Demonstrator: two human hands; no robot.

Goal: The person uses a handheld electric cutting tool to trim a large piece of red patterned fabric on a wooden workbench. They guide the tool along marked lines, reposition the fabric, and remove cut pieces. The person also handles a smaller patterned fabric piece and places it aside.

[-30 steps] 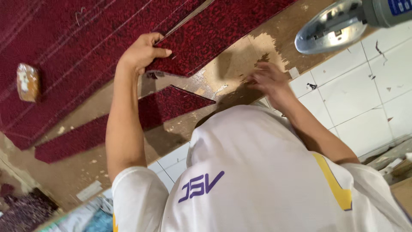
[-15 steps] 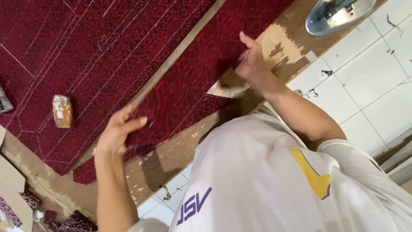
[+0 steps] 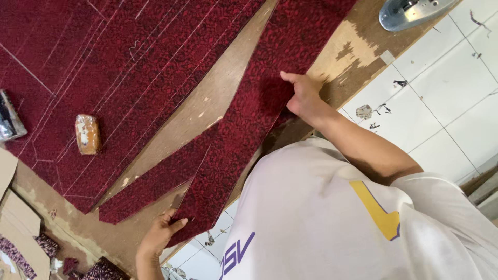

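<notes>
Red patterned fabric sheet (image 3: 119, 67), chalk-lined, covers the wooden table (image 3: 207, 103). A long cut strip (image 3: 244, 129) lies along its near edge: the right hand (image 3: 303, 96) pinches one end, the left hand (image 3: 161, 233) the other, fingers closed. Uneven pull could skew or drop the strip. Nearby: electric cutter (image 3: 410, 10), orange chalk block (image 3: 87, 134).

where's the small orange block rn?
In the head view, the orange block lies at the left on the large red fabric sheet, apart from both hands; the left hand, gripping the cut red strip, is the nearer one.
</notes>
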